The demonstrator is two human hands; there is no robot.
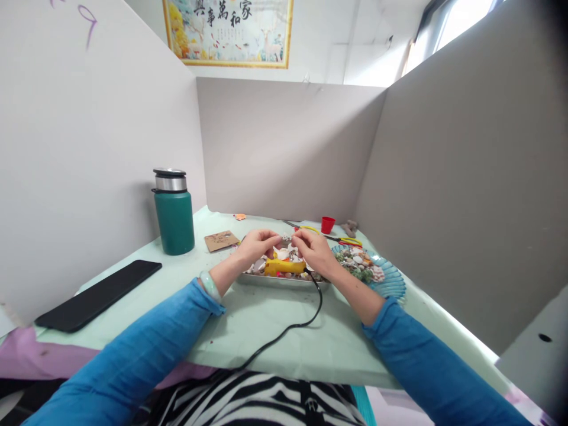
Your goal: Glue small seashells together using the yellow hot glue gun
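Observation:
My left hand (pixel 261 244) and my right hand (pixel 313 248) come close together above a shallow metal tray (pixel 284 283). The fingertips of each are pinched. A small whitish piece (pixel 286 238) shows between them; its kind and which hand grips it are too small to tell. Below my hands, a yellow glue gun (pixel 285 268) lies across the tray, its black cord (pixel 288 329) running to the table's front edge. White shells (pixel 281 253) and other small bits fill the tray around it. By my right forearm, a blue scalloped plate (pixel 393 278) holds shells and greenery.
A green bottle (pixel 174 222) and a black flat pad (pixel 102 293) stand and lie at left. Behind my hands are a brown card (pixel 222 241), yellow-handled scissors (pixel 350 241), another tool with yellow handles, and a red cup (pixel 328 225). Grey partitions (pixel 288 148) enclose the table.

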